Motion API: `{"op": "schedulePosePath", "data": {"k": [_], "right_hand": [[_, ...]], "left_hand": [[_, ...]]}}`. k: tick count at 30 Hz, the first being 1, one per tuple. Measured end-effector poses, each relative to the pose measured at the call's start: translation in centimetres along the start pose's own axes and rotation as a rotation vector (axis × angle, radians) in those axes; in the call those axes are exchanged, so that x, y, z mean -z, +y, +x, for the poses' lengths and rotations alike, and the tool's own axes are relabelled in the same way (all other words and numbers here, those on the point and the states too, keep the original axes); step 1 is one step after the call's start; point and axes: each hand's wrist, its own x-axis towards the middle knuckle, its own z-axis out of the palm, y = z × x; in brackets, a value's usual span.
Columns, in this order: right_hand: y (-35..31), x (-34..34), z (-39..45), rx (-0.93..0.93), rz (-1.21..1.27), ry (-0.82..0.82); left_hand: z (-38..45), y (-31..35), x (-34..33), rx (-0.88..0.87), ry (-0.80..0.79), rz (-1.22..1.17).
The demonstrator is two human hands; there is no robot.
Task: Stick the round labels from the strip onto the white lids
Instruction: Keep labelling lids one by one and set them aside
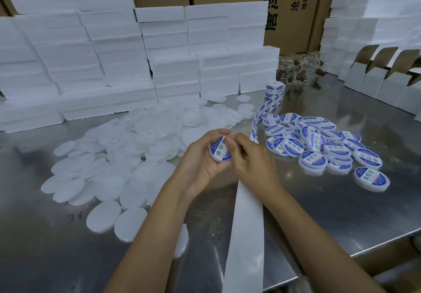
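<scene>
at frame centre, left hand [200,160] grips a white lid [219,150], fingers curled round its rim; blue-and-white label on its face half hidden by right hand [248,156]. right thumb and fingers curl onto the label edge, fingertips hidden. strip [245,229] passes under the right wrist, bottom end cut off by the frame; it leads back to the roll [274,90]. plain lids [118,153] piled left on the table [341,213], labelled lids [319,147] right. foam blocks [91,53] behind.
</scene>
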Motion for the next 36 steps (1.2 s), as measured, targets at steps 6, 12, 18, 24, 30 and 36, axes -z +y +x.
{"op": "schedulePosePath", "data": {"k": [6,12,18,24,30,36], "right_hand": [[0.0,0.1,0.2,-0.073,0.087,-0.018],[-1.1,0.0,-0.5,-0.05,0.005,-0.072],[-1.2,0.3,-0.6,0.045,0.007,-0.009],[-1.0,0.1,-0.2,0.073,0.094,0.02],[2.7,2.3,1.8,-0.169,-0.12,0.344],[6.9,5.8,2.9,-0.497,-0.541,0.392]], "left_hand": [[0.4,-0.7,0.3,-0.105,0.115,0.272],[0.5,-1.0,0.5,-0.229,0.332,0.457],[0.3,-0.3,0.1,-0.158,0.416,0.316],[0.3,-0.6,-0.8,-0.07,0.323,0.102],[0.3,-0.5,-0.1,-0.027,0.334,0.222],[0.4,-0.2,0.8,-0.061,0.419,0.293]]}}
